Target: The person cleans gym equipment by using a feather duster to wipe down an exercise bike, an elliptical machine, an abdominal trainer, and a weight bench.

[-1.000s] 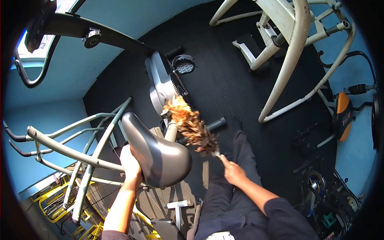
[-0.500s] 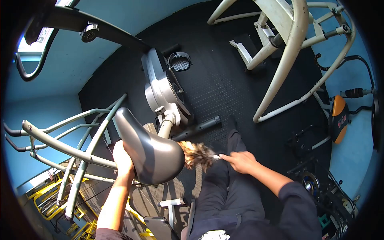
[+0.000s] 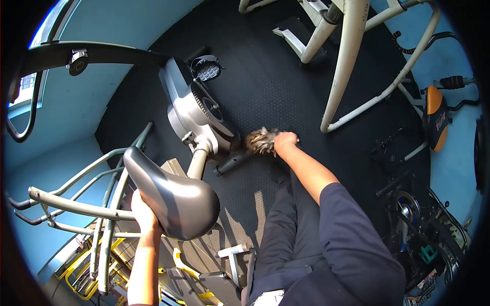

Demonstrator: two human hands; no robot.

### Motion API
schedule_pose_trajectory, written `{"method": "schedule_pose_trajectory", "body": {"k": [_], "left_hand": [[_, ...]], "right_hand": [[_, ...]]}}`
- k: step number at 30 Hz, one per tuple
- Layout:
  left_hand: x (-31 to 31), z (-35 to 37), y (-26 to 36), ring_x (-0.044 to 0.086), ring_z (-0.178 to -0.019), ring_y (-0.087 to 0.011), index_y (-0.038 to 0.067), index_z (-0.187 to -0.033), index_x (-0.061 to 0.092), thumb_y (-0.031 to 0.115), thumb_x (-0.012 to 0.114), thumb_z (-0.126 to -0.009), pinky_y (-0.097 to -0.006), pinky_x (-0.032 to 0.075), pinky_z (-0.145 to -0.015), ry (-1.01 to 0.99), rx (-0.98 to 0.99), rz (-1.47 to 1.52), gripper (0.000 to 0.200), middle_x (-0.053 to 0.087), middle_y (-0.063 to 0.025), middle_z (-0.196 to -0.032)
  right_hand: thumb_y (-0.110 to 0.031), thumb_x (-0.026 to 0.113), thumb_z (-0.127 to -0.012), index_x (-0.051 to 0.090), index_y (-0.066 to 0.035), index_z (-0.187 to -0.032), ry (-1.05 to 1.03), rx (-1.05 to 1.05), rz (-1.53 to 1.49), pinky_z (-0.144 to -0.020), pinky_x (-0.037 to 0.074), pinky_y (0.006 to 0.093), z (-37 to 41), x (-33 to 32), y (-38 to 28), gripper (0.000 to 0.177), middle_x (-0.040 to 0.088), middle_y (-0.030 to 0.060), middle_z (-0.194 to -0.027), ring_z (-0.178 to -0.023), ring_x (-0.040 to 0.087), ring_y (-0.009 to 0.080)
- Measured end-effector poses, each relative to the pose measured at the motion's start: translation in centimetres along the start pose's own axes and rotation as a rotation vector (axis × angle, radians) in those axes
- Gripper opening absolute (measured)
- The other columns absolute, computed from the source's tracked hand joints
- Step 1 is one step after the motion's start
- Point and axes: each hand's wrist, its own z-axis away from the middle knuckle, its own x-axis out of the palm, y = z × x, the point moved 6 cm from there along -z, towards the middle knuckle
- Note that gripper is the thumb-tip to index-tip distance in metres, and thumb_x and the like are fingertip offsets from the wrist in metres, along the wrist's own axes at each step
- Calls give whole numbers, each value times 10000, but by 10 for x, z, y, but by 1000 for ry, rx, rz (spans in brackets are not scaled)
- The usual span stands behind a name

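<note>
A feather duster [image 3: 261, 141] with brown, ruffled feathers is in my right hand [image 3: 286, 142], whose fingers are wrapped round its handle. The feathers overlap the exercise bike's rear floor bar [image 3: 234, 162] in this view. My left hand [image 3: 145, 211] grips the left side of the grey bike seat [image 3: 176, 201], its fingertips hidden beneath. Ahead of the seat stands the bike's silver and grey body [image 3: 191, 115], with a black pedal [image 3: 207, 70] on its far side.
A pale tubular frame machine [image 3: 343, 71] stands ahead to the right. Grey-green bars [image 3: 81, 206] of another machine reach close to my left hand. An orange and black twist machine part [image 3: 435, 118] is by the right wall. Yellow-framed equipment [image 3: 84, 275] sits at lower left.
My right hand has carried the duster forward, away from beside the seat to near the floor bar. My left hand keeps its grip on the seat. The view has shifted somewhat.
</note>
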Motion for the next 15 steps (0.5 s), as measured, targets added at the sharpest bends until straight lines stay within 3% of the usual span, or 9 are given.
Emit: {"method": "schedule_pose_trajectory", "body": {"k": [2, 10, 12, 14, 15], "left_hand": [[0, -1, -3, 598, -917, -165, 80, -999, 628, 326, 401, -1024, -329, 497, -848, -32, -40, 33, 336, 636, -37, -979], [10, 9, 6, 603, -888, -168, 76, -976, 629, 330, 406, -1017, -330, 504, -826, -11, -34, 59, 340, 637, -40, -954], [6, 4, 3, 603, -871, -166, 69, -974, 629, 318, 410, -1014, -330, 505, -813, -16, 8, 3, 334, 635, -42, -947], [5, 3, 2, 593, -850, -160, 59, -957, 633, 300, 438, -1000, -331, 502, -778, 12, 22, -10, 313, 635, -36, -920], [0, -2, 0, 592, -843, -158, 58, -944, 636, 301, 442, -999, -331, 500, -771, 19, 52, -35, 315, 637, -34, -905]], "right_hand": [[-194, 530, -973, 739, -131, -1163, -26, 85, -59, -833, 582, 377, 11, -3, 4, 289, 718, 50, -1207, -1101, 697, 226], [-118, 634, -876, 747, -116, -1117, -95, -145, -36, -841, 596, 437, 58, -36, 5, 267, 733, 87, -1153, -1072, 706, 269], [-119, 630, -868, 749, -114, -1091, -3, -112, -116, -832, 602, 457, 61, -32, 9, 253, 734, 92, -1135, -1059, 708, 288], [-130, 620, -869, 732, -111, -1119, 47, 49, -223, -817, 604, 451, 66, -32, 18, 275, 728, 106, -1130, -1044, 710, 302], [-132, 616, -868, 721, -106, -1133, -5, 60, -244, -825, 601, 453, 69, -25, 19, 287, 717, 119, -1153, -1057, 705, 304]]}}
